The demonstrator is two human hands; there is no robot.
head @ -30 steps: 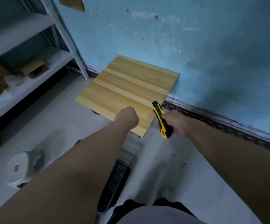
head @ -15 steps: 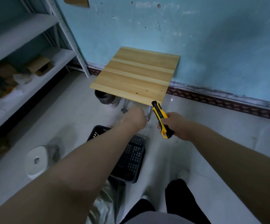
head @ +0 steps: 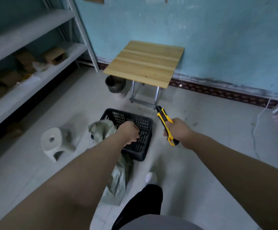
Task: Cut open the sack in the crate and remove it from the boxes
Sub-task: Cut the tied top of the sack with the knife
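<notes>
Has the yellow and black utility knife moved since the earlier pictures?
Yes. The yellow and black utility knife has drawn back from the near edge of the square wooden table, toward the black plastic crate.

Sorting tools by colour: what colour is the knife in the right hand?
The knife is yellow and black, clearest in the head view.
</notes>
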